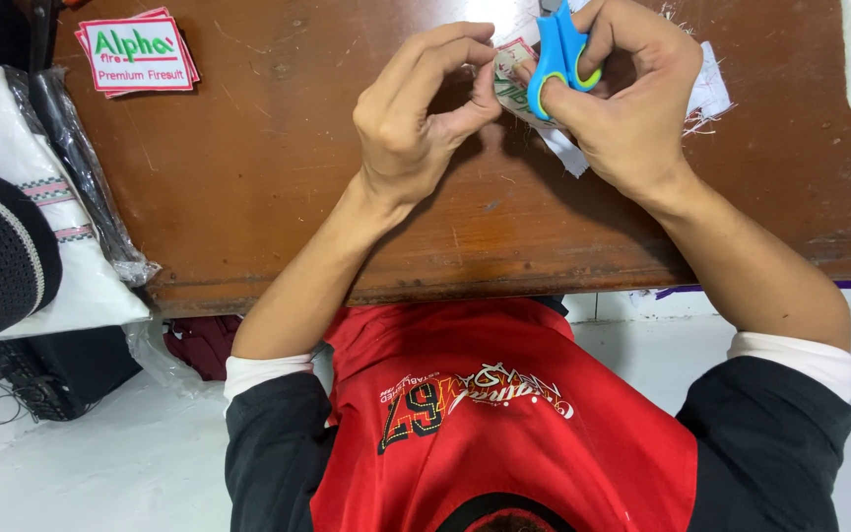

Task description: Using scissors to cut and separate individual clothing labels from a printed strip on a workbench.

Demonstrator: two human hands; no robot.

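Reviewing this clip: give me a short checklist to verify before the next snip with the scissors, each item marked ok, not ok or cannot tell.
1. Right hand grips the blue scissors through the handles: ok.
2. Left hand pinches the embroidered patch near the scissors: ok.
3. Left fingertips out of the blade path: cannot tell, blades hidden.
4. Blades lined up on the patch edge: cannot tell.
5. White fabric scrap lies on the wooden table, apart from the cut: ok.
6. Stack of finished patches set aside, out of the way: ok.
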